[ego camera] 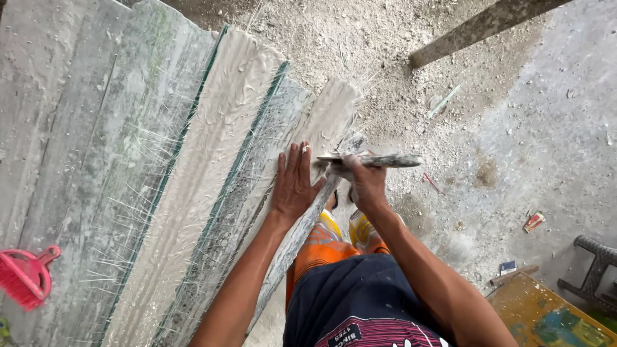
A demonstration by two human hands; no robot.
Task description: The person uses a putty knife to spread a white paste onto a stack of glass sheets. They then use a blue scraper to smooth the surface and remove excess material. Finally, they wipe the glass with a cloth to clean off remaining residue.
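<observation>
Head view, near to far: your left hand (294, 183) lies flat and open, fingers spread, palm pressed on the nearest long plaster-coated moulding strip (302, 193), holding nothing. Just right of it, almost touching, your right hand (366, 183) is fisted around the handle of a plaster-caked flat tool (369, 160); the tool lies roughly level above the knuckles, one end reaching over your left fingertips, the other sticking out to the right past the fist. Whether its edge touches the strip, can't tell. Below both hands: your orange-clad knees (321, 247) and dark shorts (353, 302). Left of your left hand, more long grey-white strips (193, 193) lie side by side, with green edges between them and fine fibres sticking out. Far left of that hand, a pink hand brush (26, 276) rests on the slabs. Right of your right hand, dusty floor (546, 148) with small scraps, a small red-and-white packet (533, 222), a paint-stained board (546, 315) at the lower corner. Beyond your right hand, a wooden beam (482, 26) angles across the rubble.
</observation>
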